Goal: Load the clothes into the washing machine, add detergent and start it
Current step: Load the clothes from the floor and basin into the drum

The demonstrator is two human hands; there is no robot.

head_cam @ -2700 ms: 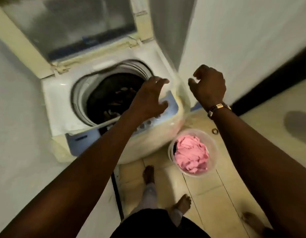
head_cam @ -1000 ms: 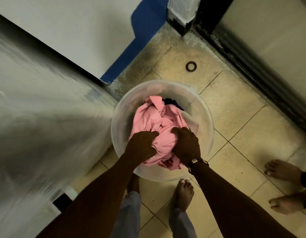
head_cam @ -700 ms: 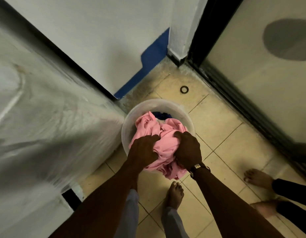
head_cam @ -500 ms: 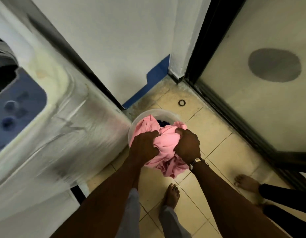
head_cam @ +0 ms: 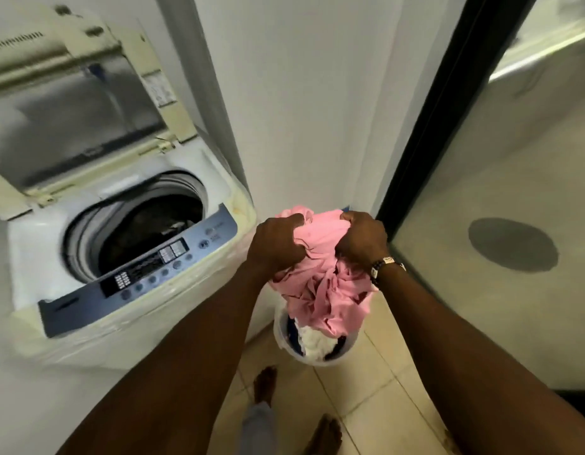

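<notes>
A: Quick one. What did you have in hand?

B: Both hands on the crumpled pink cotton garment [head_cam: 320,277]. My left hand [head_cam: 278,244] had its fingers curled tight into the cloth near the top, my right hand [head_cam: 361,239] likewise on the other side. The bundle hung between them, above the round translucent white plastic laundry tub [head_cam: 286,339] on the floor.

A: Why two hands?

B: My guess: it was a big loose wad, and bunching it from both sides kept the tails from dragging. The lower folds drooped close over the tub; I couldn't tell if they touched.

A: Where was the machine?

B: The white top-loading washing machine [head_cam: 28,257] stood to my left, its cream hinged lid [head_cam: 74,119] propped up, so the round drum opening [head_cam: 143,228] was free. Dark clothes already lay inside. The blue-grey control panel [head_cam: 137,270] ran along the near edge, between me and the drum.

A: Anything in the way?

B: I'd have to carry the bundle leftwards over that panel, and trailing cloth could brush the buttons. White and dark-blue clothes remained in the tub. A dark-framed glass door [head_cam: 481,192] stood to my right, and my bare feet were on the beige tiled floor [head_cam: 376,385]. No detergent in view.
</notes>
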